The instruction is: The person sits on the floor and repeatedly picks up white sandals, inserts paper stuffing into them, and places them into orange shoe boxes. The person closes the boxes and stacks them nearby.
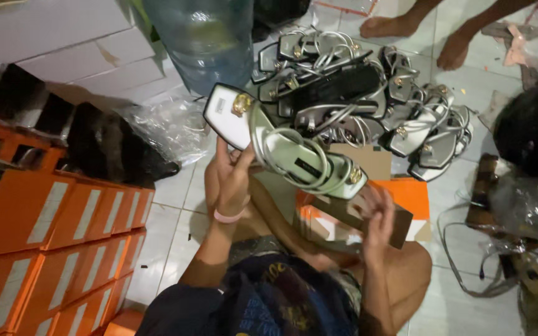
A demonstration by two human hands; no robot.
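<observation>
Left hand (231, 180) grip clenched on glossy silver strappy sandals (287, 146) with gold buckles, held above tiled floor (175, 218); right hand (378, 218) grip grasping flat brown cardboard strip (368, 218) over orange box (412, 196).

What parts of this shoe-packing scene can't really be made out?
All in the head view:
- Right hand: blurred, so its grip is unclear.
- Left hand: fingertips hidden behind the silver sandals.
- Sandal pile: too tangled to count.
- Barefoot person: cut off by the top edge.
- Water jug: top cut off.
</observation>
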